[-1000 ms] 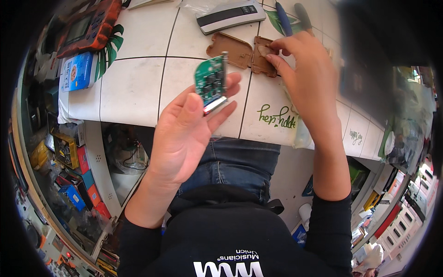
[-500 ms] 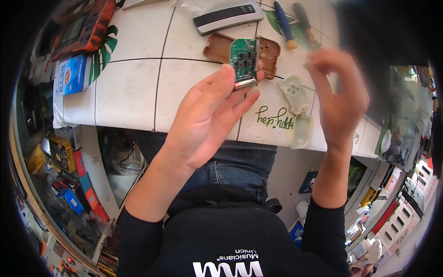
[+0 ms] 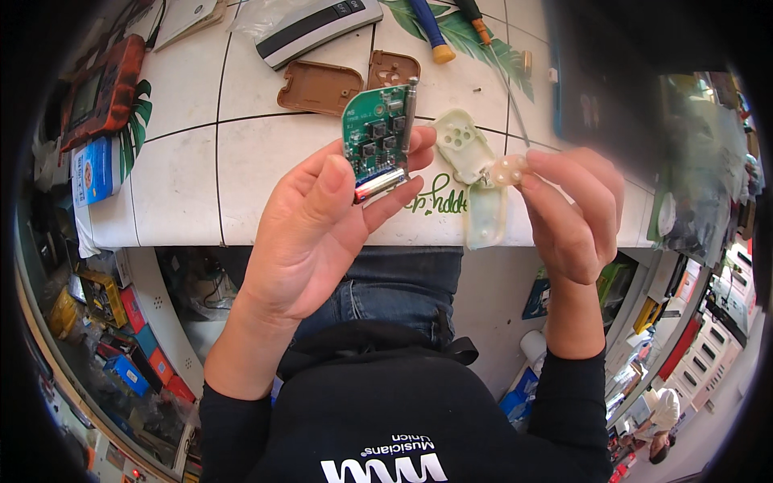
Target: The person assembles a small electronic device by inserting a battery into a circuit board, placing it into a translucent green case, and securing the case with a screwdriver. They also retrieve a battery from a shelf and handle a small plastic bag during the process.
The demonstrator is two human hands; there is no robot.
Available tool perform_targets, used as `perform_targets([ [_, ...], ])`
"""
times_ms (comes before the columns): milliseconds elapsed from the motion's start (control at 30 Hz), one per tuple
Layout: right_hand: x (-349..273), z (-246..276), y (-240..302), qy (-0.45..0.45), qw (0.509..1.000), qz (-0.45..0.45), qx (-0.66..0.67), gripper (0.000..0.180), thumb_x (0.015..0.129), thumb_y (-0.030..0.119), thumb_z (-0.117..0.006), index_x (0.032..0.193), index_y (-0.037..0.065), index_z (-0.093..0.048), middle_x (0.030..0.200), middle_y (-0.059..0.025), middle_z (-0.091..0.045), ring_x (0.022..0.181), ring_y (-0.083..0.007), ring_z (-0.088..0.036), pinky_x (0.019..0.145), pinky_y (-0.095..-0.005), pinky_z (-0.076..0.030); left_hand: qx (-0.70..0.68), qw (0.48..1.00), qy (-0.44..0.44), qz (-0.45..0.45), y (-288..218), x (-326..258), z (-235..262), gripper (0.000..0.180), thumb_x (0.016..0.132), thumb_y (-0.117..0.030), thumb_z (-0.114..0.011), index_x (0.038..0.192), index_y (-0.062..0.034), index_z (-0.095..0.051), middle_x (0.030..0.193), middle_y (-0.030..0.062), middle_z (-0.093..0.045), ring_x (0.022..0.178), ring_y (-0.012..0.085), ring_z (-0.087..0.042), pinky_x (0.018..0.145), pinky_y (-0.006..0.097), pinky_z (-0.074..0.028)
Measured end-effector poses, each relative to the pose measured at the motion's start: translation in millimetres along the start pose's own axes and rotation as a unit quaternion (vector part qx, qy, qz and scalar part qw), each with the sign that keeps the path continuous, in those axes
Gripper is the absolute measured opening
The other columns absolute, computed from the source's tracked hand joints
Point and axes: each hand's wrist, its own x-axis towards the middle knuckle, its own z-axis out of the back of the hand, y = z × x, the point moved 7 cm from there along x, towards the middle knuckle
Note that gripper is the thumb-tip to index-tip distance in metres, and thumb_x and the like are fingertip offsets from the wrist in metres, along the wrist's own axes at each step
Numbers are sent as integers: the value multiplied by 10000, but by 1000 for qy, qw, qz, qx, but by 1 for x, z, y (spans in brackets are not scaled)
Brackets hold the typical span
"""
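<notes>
Your left fingers [image 3: 328,181] clamp the circuit board [image 3: 374,129], but the button piece [image 3: 506,171] may drop because your right fingers [image 3: 557,168] pinch only its edge.

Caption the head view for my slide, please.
Left hand holds a green circuit board; right hand pinches a small pale piece near pale-green case halves.

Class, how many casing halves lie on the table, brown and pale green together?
4: left brown half; right brown half, partly hidden behind the circuit board; upper pale green half; lower pale green half, at the table's near edge. Others could be hidden.
</notes>
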Motion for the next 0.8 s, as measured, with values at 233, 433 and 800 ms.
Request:
perform_targets([
  [233,-2,-21,-45,161,944,-227,176,151,709,-78,-638,848,-31,-604,784,-105,-612,702,-212,-588,605,-272,-463,48,998,-26,-30,-8,-9,23,584,900,-411,-538,1250,49,-450,1235,184,-520,1170,253,-501,1024,383,-378],
  [433,5,-57,-55,317,866,-315,225,104,782,-41,-594,884,-28,-608,839,-61,-624,771,-125,-571,742,-235,-449,33,998,-36,-28,-7,-11,32,565,913,-398,-520,1242,56,-444,1233,200,-510,1162,275,-507,1016,401,-388],
  [800,4,-67,-46,314,887,-290,175,90,775,-22,-595,861,-5,-572,776,-98,-565,707,-219,-557,646,-283,-440,55,998,-5,-16,-6,-8,34,562,957,-403,-410,1302,39,-376,1301,224,-435,1208,304,-465,1023,449,-382],
])
